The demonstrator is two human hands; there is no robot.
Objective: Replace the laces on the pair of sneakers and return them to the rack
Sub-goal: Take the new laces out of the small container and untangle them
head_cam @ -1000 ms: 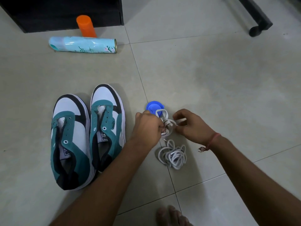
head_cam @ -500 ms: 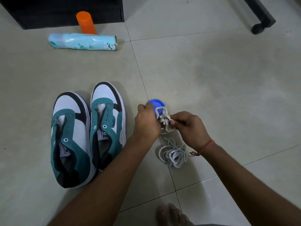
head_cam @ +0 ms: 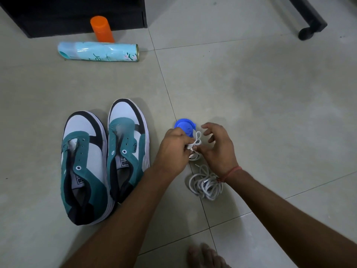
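Note:
Two teal, white and black sneakers stand side by side on the tiled floor with no laces in them, the left sneaker (head_cam: 85, 165) slightly nearer than the right sneaker (head_cam: 127, 149). To their right, my left hand (head_cam: 173, 151) pinches a knotted bundle of white lace (head_cam: 195, 143) just above the floor. My right hand (head_cam: 218, 149) hovers beside the bundle with its fingers spread and loose, the thumb close to the lace. A second coiled white lace (head_cam: 206, 184) lies on the floor under my right wrist.
A blue round lid (head_cam: 184, 125) lies just beyond the hands. Farther back lie a pale blue spray can (head_cam: 100, 52) on its side and an upright orange bottle (head_cam: 102, 29) against a black cabinet (head_cam: 73, 14). A black furniture foot (head_cam: 309, 28) is at top right. My bare foot (head_cam: 206, 256) shows at the bottom.
My right hand has let go of the lace bundle and spread its fingers. My left hand keeps its hold on the bundle.

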